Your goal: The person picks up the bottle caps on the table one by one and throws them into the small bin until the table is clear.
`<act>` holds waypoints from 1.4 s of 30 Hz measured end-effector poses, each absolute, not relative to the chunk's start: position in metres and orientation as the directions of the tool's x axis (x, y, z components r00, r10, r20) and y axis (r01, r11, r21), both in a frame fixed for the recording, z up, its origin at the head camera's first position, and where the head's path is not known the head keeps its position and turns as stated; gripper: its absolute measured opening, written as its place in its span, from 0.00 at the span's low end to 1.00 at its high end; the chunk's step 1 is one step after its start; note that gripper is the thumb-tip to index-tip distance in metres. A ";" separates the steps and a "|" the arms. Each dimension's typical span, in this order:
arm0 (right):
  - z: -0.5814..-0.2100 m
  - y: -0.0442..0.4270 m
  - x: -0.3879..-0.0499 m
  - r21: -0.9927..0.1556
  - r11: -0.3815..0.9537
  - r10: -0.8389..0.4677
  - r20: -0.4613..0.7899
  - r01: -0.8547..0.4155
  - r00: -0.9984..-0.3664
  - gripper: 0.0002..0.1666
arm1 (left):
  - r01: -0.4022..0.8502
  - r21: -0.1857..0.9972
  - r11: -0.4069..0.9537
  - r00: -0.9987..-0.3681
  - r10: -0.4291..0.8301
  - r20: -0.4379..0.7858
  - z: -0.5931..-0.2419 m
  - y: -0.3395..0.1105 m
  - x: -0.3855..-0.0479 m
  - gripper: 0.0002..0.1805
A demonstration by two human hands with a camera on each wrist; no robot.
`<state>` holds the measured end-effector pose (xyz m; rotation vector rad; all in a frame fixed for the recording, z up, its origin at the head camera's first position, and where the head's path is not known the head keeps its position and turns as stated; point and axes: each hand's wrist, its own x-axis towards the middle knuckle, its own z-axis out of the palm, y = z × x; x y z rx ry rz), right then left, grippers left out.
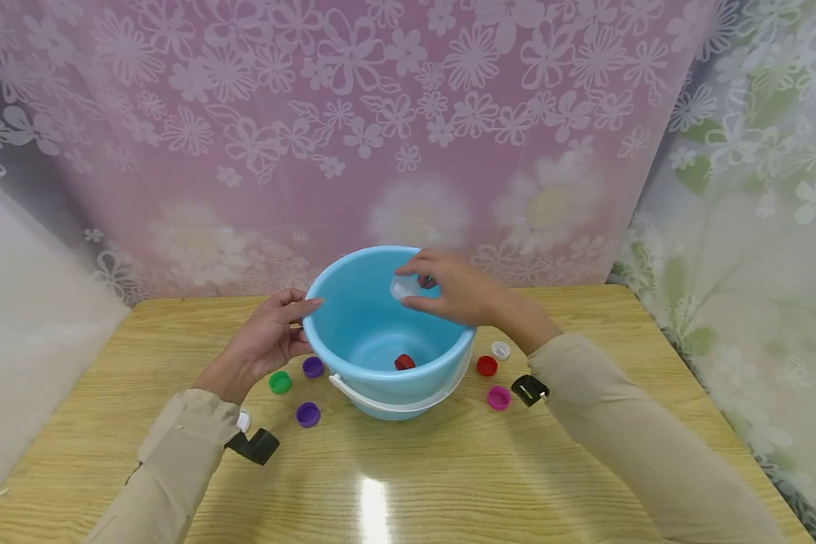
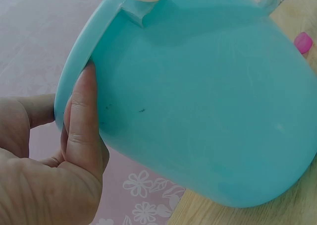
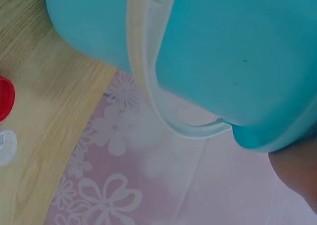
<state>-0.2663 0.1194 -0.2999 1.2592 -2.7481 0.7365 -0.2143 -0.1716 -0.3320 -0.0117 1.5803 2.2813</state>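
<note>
A light blue bucket [image 1: 387,393] with a white handle [image 1: 408,408] stands upright on the wooden table. My left hand [image 1: 272,336] grips its left rim, thumb over the edge; in the left wrist view, fingers [image 2: 84,121] press against the outer wall. Over the bucket's mouth, toward the right side, my right hand [image 1: 459,287] pinches a translucent white bottle cap [image 1: 404,287] between thumb and fingers. A red bottle cap [image 1: 404,363] lies on the bucket's floor. In the right wrist view the bucket hides most of that hand, including the cap.
Left of the bucket lie a green cap [image 1: 280,382], two purple caps [image 1: 308,414] and a white cap [image 1: 244,421] partly behind my left wrist. On the right are red [image 1: 486,366], white [image 1: 500,350] and pink [image 1: 499,398] caps. A floral curtain [image 1: 353,151] hangs behind the table.
</note>
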 end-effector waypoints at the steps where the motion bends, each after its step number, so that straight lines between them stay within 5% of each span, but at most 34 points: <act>1: -0.300 0.119 -0.266 -0.401 0.564 -0.709 0.214 -0.722 -0.672 0.27 | -0.300 0.904 -0.305 -0.933 0.291 -0.212 -0.332 -0.172 -0.214 0.11; 31: -0.308 0.115 -0.265 -0.341 0.608 -0.712 0.164 -0.717 -0.682 0.27 | -0.316 0.888 -0.334 -0.925 0.317 -0.210 -0.335 -0.171 -0.214 0.15; 42: -0.311 0.121 -0.264 -0.412 0.533 -0.685 0.303 -0.739 -0.663 0.18 | -0.315 0.885 -0.344 -0.925 0.320 -0.205 -0.335 -0.171 -0.214 0.14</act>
